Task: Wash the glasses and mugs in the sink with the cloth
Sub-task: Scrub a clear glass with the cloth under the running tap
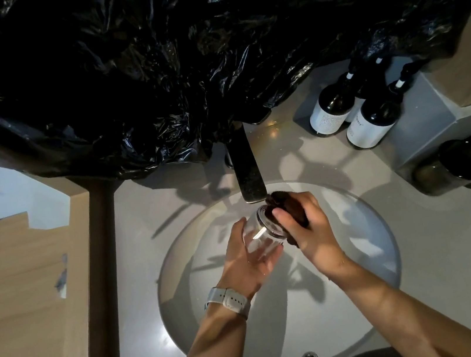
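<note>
glass (263,234): clear, tilted (over sink (367,219)) | left hand (248,258) fingers cup it | right hand (303,223) clutches dark cloth (281,202)

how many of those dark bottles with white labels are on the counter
3 dark glass bottles with white labels, clustered at the counter's far right corner: one left, one nearer the sink, one mostly hidden between them. The black plastic sheet may hide more.

left grip (250,251) cupped, right grip (304,223) curled
</note>
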Demonstrator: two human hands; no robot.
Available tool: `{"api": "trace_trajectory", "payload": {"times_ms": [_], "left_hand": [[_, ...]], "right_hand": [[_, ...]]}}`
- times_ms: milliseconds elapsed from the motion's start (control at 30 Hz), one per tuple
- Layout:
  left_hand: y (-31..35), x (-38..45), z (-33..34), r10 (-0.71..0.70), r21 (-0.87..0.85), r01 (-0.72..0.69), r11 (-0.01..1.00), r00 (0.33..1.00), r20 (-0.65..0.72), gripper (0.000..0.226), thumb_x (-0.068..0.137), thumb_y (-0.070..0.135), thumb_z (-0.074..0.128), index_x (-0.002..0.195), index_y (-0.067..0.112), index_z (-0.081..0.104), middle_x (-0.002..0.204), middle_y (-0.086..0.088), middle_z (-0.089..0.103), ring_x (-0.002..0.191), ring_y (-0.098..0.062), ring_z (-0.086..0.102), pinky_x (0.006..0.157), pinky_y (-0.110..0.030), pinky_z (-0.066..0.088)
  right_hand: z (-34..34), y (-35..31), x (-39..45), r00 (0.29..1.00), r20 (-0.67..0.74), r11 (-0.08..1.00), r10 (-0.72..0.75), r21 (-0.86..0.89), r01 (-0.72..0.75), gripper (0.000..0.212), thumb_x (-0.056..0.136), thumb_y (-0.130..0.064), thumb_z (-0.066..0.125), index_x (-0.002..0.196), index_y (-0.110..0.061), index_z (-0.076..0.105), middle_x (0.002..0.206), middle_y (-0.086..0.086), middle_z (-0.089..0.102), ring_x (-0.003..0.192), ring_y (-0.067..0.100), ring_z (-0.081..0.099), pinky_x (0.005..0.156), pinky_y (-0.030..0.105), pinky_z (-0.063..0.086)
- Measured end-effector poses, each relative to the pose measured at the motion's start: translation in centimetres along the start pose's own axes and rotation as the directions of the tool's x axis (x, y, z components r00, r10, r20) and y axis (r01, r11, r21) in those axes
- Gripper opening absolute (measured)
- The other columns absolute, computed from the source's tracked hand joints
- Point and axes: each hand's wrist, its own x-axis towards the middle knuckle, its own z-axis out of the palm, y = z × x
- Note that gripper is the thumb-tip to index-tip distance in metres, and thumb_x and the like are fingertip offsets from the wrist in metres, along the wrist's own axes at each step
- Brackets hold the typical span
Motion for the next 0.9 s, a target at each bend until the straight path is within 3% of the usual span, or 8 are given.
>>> {"api": "trace_trajectory", "payload": {"times_ms": [67, 200, 367, 433, 600, 700, 800, 900], "left_hand": [[0.2, 0.3, 0.2, -0.019, -0.033, 0.018, 0.999, 0.999, -0.039, 0.039, 0.088, 0.043, 0.065, 0.099, 0.006, 0.067, 0.101, -0.019, 0.068, 0.083, -0.03, 0.066, 0.06, -0.031, 0.059], [0.6, 0.7, 0.8, 0.012, -0.075, -0.016, 0.997, 0.999, -0.051, 0.033, 0.092, 0.037, 0.059, 0.093, 0.005, 0.064, 0.09, -0.013, 0.063, 0.074, -0.024, 0.061, 0.058, -0.03, 0.054], [1.5, 0.7, 0.1, 0.133, 0.068, -0.128, 0.989, 0.989, -0.064, 0.043, 0.092, 0.043, 0.059, 0.117, 0.008, 0.057, 0.105, -0.019, 0.062, 0.073, -0.025, 0.062, 0.059, -0.032, 0.055], [1.9, 0.5, -0.3, 0.148, 0.087, -0.142, 0.986, 0.987, -0.066, 0.043, 0.093, 0.042, 0.056, 0.121, 0.009, 0.056, 0.111, -0.019, 0.065, 0.075, -0.024, 0.066, 0.058, -0.03, 0.054], [0.8, 0.3, 0.0, 0.149, 0.23, -0.129, 0.965, 0.986, -0.072, 0.029, 0.092, 0.04, 0.061, 0.101, 0.011, 0.062, 0.096, -0.017, 0.062, 0.078, -0.028, 0.064, 0.064, -0.036, 0.055], [-0.1, -0.3, 0.2, 0.128, 0.186, -0.114, 0.976, 0.99, -0.065, 0.028, 0.095, 0.037, 0.059, 0.1, 0.009, 0.058, 0.078, -0.014, 0.066, 0.073, -0.025, 0.059, 0.064, -0.034, 0.046], [0.0, 0.1, -0.2, 0.084, 0.075, -0.078, 0.994, 0.992, -0.093, 0.034, 0.093, 0.039, 0.059, 0.11, 0.01, 0.054, 0.103, -0.019, 0.063, 0.087, -0.029, 0.062, 0.067, -0.036, 0.05], [0.4, 0.5, 0.0, 0.111, 0.061, -0.103, 0.993, 0.982, -0.153, 0.033, 0.09, 0.039, 0.062, 0.102, 0.008, 0.055, 0.097, -0.018, 0.061, 0.083, -0.028, 0.063, 0.072, -0.039, 0.054]], "right_hand": [[-0.1, 0.5, -0.3, 1.0, -0.004, 1.0, 0.019, -0.022, -0.019, 0.02, 0.083, -0.046, 0.067, 0.102, -0.041, 0.063, 0.105, -0.007, 0.054, 0.099, 0.02, 0.062, 0.086, 0.044, 0.053], [0.6, -0.3, -1.2, 0.991, 0.06, 0.981, -0.119, -0.147, 0.126, 0.015, 0.086, -0.031, 0.066, 0.098, -0.035, 0.06, 0.099, -0.005, 0.053, 0.094, 0.004, 0.058, 0.085, 0.014, 0.044], [0.5, 0.9, 3.1, 0.997, 0.056, 0.987, 0.059, -0.155, -0.05, 0.034, 0.082, -0.054, 0.066, 0.099, -0.025, 0.06, 0.096, 0.005, 0.062, 0.086, 0.022, 0.061, 0.079, 0.036, 0.05], [0.6, 0.8, 2.0, 0.995, 0.083, 0.98, 0.047, -0.198, -0.03, 0.021, 0.086, -0.04, 0.067, 0.097, -0.025, 0.057, 0.1, 0.006, 0.061, 0.092, 0.021, 0.061, 0.084, 0.033, 0.049], [2.0, -1.0, 1.7, 0.988, 0.097, 0.968, -0.12, -0.21, 0.138, 0.015, 0.084, -0.026, 0.07, 0.094, -0.025, 0.059, 0.092, -0.004, 0.056, 0.087, 0.003, 0.056, 0.082, 0.016, 0.043], [1.5, 0.6, 3.5, 1.0, 0.022, 0.993, 0.013, -0.115, -0.01, 0.017, 0.085, -0.037, 0.068, 0.094, -0.024, 0.062, 0.091, 0.004, 0.063, 0.084, 0.018, 0.062, 0.082, 0.037, 0.051], [1.1, 2.3, 1.2, 0.993, -0.008, 0.981, 0.12, -0.156, -0.119, 0.021, 0.084, -0.048, 0.063, 0.09, -0.03, 0.057, 0.091, 0.005, 0.06, 0.087, 0.027, 0.063, 0.077, 0.042, 0.053], [1.7, 2.2, -0.4, 1.0, 0.018, 0.983, 0.006, -0.182, -0.002, 0.015, 0.088, -0.037, 0.062, 0.092, -0.023, 0.057, 0.093, 0.003, 0.058, 0.09, 0.017, 0.059, 0.083, 0.02, 0.045]]}}
